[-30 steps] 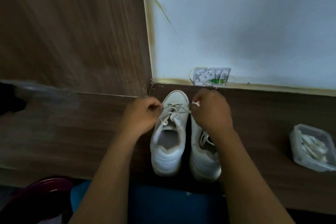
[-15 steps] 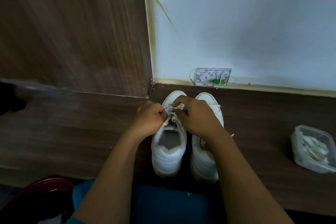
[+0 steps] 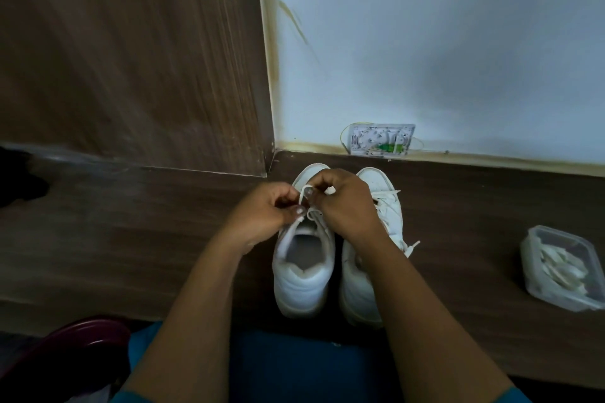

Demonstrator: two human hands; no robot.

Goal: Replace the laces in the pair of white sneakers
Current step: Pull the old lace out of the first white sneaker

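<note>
Two white sneakers stand side by side on the dark wooden surface, toes toward the wall. Over the upper eyelets of the left sneaker (image 3: pixel 302 275) my left hand (image 3: pixel 262 211) and my right hand (image 3: pixel 343 206) meet, both pinching its white lace (image 3: pixel 304 191), which forms a small loop between the fingers. The right sneaker (image 3: pixel 381 206) is partly hidden under my right wrist; its lace (image 3: pixel 411 247) lies loose, with an end trailing off its right side.
A clear plastic tub (image 3: pixel 561 267) holding white laces sits at the right. A small white wall box with a green part (image 3: pixel 381 139) is fixed behind the shoes. A wooden panel (image 3: pixel 131 59) rises at the left. A dark red rounded object (image 3: pixel 65 355) is at bottom left.
My two hands have come together over the left sneaker, from apart with the lace stretched between them. The right sneaker's toe is now uncovered.
</note>
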